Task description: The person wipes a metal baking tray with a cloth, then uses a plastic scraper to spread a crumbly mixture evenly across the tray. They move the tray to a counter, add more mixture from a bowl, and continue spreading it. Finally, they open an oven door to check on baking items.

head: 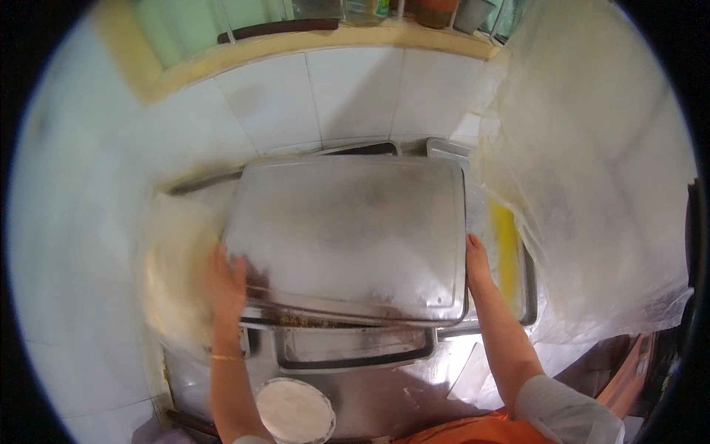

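Observation:
A large metal tray [349,233], its smooth underside facing up, lies between my two hands at the middle of the view. My right hand [477,261] is at its right edge, the fingers partly hidden under the rim. My left hand [227,280], somewhat blurred, is by its lower left edge with the thumb apart from the fingers; whether it grips the tray is unclear. Below the tray another metal tray [355,347] shows its front part. A round bowl of white powder [295,412] stands near my left forearm.
More trays lie at the right [530,288] and behind. Clear plastic sheeting [588,183] hangs at the right; a plastic bag [177,266] lies at the left. A white tiled wall [355,94] rises behind the metal worktop [377,388], below a ledge with containers.

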Motion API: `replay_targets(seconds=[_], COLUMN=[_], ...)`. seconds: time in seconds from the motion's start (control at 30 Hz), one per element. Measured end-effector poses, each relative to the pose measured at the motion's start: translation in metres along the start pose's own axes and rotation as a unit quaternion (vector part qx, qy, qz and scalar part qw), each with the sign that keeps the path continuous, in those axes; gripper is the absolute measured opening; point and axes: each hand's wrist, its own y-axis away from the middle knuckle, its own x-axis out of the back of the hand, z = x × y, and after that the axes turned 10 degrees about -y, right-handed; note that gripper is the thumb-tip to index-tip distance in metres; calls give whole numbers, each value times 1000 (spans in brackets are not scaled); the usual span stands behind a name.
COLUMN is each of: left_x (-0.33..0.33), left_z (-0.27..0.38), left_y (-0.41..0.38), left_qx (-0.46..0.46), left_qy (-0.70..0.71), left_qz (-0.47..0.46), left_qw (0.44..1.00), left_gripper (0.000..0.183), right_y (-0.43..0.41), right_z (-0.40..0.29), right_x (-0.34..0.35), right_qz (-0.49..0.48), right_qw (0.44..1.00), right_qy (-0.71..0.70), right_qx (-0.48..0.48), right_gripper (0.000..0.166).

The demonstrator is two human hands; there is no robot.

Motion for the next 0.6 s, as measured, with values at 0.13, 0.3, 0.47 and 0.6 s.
replay_targets(seconds=[0.13, 0.3, 0.47, 0.6], left_x=[13, -2, -1, -16], left_z=[64, 70, 103, 142], left_y=[51, 67, 84, 95], left_qx=[-98, -93, -149, -197], left_qy=[-120, -78, -94, -84], left_qz=[-52, -7, -8, -1], left_qw=[987, 993, 984, 977], left_gripper=[56, 59, 62, 64], right_y=[-36, -25, -23, -34], right_z=[-18, -57, -83, -66], right_x=[-28, -55, -72, -59], right_qz=[-38, -37, -100, -148], right_qw=[995, 995, 993, 986], right_qy=[86, -91, -67, -81], right_qx=[38, -17, -11, 9], right_gripper=[27, 30, 32, 42])
